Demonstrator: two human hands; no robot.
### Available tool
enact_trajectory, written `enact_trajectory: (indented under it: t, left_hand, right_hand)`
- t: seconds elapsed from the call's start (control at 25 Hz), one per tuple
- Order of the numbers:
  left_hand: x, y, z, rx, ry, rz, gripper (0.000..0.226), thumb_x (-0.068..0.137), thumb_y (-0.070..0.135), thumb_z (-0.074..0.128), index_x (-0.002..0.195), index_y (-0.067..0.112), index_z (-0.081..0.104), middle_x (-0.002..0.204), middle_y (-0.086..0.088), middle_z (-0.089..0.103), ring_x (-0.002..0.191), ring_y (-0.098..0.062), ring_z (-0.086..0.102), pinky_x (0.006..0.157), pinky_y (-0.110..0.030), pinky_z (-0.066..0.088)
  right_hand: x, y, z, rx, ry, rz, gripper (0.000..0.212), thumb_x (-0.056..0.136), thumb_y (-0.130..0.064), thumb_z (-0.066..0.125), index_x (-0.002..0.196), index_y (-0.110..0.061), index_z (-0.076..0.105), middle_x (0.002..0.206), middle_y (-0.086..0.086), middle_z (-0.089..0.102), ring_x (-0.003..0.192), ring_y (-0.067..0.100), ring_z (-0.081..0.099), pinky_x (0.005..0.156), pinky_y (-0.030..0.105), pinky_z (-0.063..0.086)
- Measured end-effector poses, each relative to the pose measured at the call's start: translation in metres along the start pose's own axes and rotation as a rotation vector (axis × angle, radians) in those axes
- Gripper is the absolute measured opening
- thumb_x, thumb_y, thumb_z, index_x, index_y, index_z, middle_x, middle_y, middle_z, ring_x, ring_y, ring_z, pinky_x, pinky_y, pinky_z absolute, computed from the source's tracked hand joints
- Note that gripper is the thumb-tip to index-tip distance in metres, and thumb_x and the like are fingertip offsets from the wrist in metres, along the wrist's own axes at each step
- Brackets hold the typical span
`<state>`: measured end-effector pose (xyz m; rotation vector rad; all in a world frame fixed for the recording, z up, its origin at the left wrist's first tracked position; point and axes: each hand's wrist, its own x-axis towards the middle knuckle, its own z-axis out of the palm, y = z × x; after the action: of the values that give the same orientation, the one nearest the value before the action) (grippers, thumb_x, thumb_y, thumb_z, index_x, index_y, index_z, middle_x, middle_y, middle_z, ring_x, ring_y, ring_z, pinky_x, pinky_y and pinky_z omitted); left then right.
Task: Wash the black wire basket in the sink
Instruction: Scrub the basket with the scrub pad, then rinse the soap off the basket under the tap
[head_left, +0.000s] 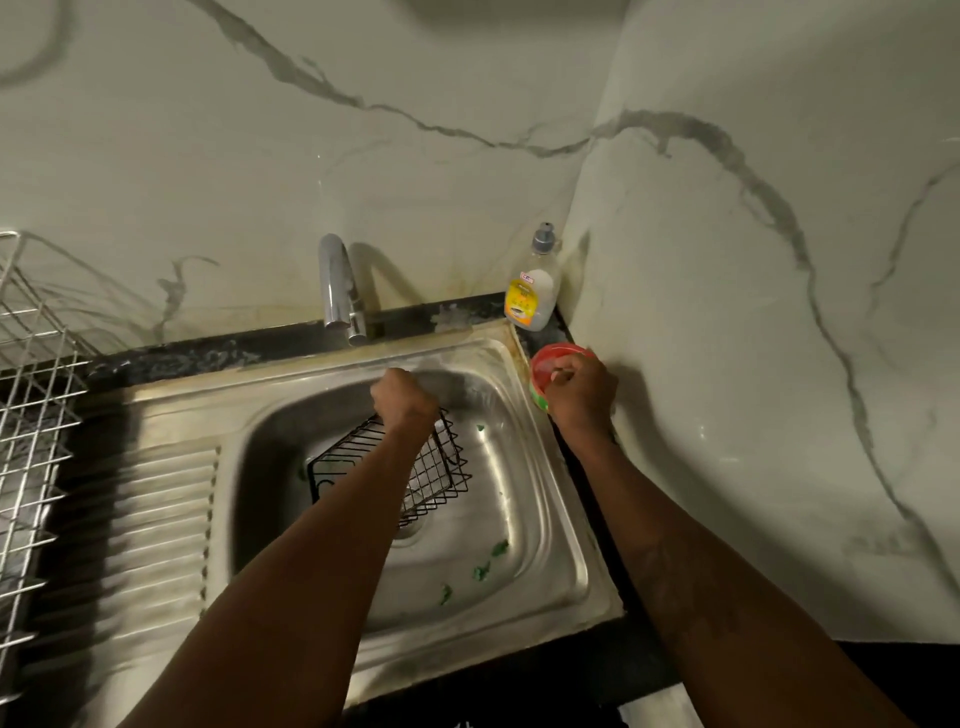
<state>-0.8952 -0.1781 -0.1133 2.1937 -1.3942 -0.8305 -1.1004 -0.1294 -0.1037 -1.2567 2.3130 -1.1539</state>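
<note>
Left hand (402, 397) fingers (388, 383) grip black wire basket (441, 470) by its rim.

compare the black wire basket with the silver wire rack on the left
The black wire basket is dark-coated; the silver wire rack is bright metal. The basket sits tilted in the sink, gripped by the left hand; the rack stands beside the sink, untouched. Both are open wire grids.

Faucet (338, 286) overhangs the sink's (467, 344) back; free room right of basket (439, 480).
</note>
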Motion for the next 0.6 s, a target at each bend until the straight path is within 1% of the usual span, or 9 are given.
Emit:
enact_trajectory:
  t: [0.08, 0.2, 0.24, 0.28, 0.32, 0.36, 0.4, 0.48, 0.6]
  left_hand:
    - [0.002, 0.001, 0.007, -0.02, -0.026, 0.0, 0.015, 0.093, -0.001, 0.067, 0.107, -0.002, 0.073, 0.105, -0.012, 0.071, 0.083, -0.016, 0.06, 0.092, -0.026, 0.054]
    - [-0.003, 0.004, 0.01, -0.057, -0.05, -0.005, 0.009, 0.093, 0.006, 0.069, 0.098, -0.002, 0.072, 0.096, -0.006, 0.065, 0.082, -0.018, 0.062, 0.086, -0.024, 0.056]
    - [-0.004, 0.004, 0.01, -0.072, -0.059, -0.003, 0.011, 0.094, 0.008, 0.07, 0.098, -0.002, 0.072, 0.097, -0.008, 0.068, 0.083, -0.017, 0.064, 0.085, -0.023, 0.056]
    - [-0.003, 0.002, 0.009, -0.091, -0.067, 0.001, 0.013, 0.093, 0.01, 0.07, 0.099, -0.001, 0.074, 0.099, -0.01, 0.071, 0.084, -0.017, 0.066, 0.084, -0.02, 0.055]
    - [-0.003, 0.001, 0.006, -0.104, -0.074, 0.01, 0.013, 0.093, 0.01, 0.07, 0.1, 0.0, 0.075, 0.1, -0.011, 0.073, 0.084, -0.016, 0.066, 0.083, -0.018, 0.053]
    - [-0.004, -0.001, 0.002, -0.108, -0.078, 0.012, 0.014, 0.093, 0.012, 0.071, 0.101, 0.001, 0.075, 0.099, -0.01, 0.073, 0.083, -0.014, 0.065, 0.081, -0.017, 0.051]
    - [-0.003, -0.005, -0.003, -0.109, -0.074, 0.019, 0.014, 0.093, 0.014, 0.072, 0.101, 0.003, 0.075, 0.098, -0.009, 0.073, 0.082, -0.013, 0.063, 0.08, -0.016, 0.05]
    - [-0.002, -0.016, -0.011, -0.133, -0.058, 0.008, 0.015, 0.092, 0.016, 0.074, 0.102, 0.005, 0.075, 0.095, -0.006, 0.072, 0.08, -0.01, 0.062, 0.078, -0.015, 0.049]
    - [0.0, -0.028, -0.032, -0.258, 0.014, -0.015, 0.013, 0.093, 0.025, 0.073, 0.097, 0.013, 0.075, 0.086, 0.004, 0.071, 0.075, -0.004, 0.062, 0.081, -0.018, 0.053]
  right_hand:
    - [-0.004, -0.001, 0.005, 0.032, 0.022, -0.024, 0.016, 0.077, 0.001, 0.07, 0.082, -0.012, 0.079, 0.091, 0.007, 0.077, 0.097, 0.031, 0.069, 0.099, 0.033, 0.049]
    - [-0.008, -0.002, 0.013, 0.081, 0.041, -0.086, 0.02, 0.072, 0.011, 0.065, 0.071, -0.007, 0.074, 0.071, 0.005, 0.072, 0.07, 0.025, 0.065, 0.088, 0.001, 0.035]
    - [-0.011, -0.005, 0.015, 0.093, 0.022, -0.102, 0.021, 0.071, 0.012, 0.062, 0.071, -0.006, 0.073, 0.068, 0.005, 0.07, 0.067, 0.024, 0.064, 0.086, -0.001, 0.035]
    - [-0.013, -0.007, 0.019, 0.105, -0.008, -0.094, 0.021, 0.072, 0.011, 0.06, 0.073, -0.006, 0.073, 0.068, 0.005, 0.07, 0.066, 0.024, 0.065, 0.086, 0.006, 0.044]
    - [-0.015, -0.009, 0.024, 0.111, -0.036, -0.082, 0.021, 0.072, 0.009, 0.058, 0.075, -0.006, 0.072, 0.069, 0.006, 0.07, 0.067, 0.024, 0.066, 0.082, 0.022, 0.054]
    - [-0.017, -0.013, 0.028, 0.113, -0.055, -0.077, 0.021, 0.072, 0.008, 0.057, 0.076, -0.006, 0.072, 0.07, 0.006, 0.07, 0.068, 0.024, 0.066, 0.074, 0.034, 0.056]
    - [-0.021, -0.017, 0.035, 0.102, -0.072, -0.098, 0.021, 0.073, 0.008, 0.057, 0.077, -0.006, 0.071, 0.071, 0.006, 0.07, 0.068, 0.024, 0.066, 0.069, 0.039, 0.056]
    - [-0.03, -0.031, 0.05, 0.085, -0.108, -0.185, 0.018, 0.075, 0.008, 0.06, 0.079, -0.006, 0.071, 0.074, 0.006, 0.07, 0.07, 0.023, 0.066, 0.066, 0.039, 0.056]
    - [-0.051, -0.057, 0.078, 0.108, -0.211, -0.21, 0.013, 0.084, 0.0, 0.069, 0.089, -0.01, 0.076, 0.085, 0.004, 0.075, 0.078, 0.018, 0.069, 0.074, 0.03, 0.057]
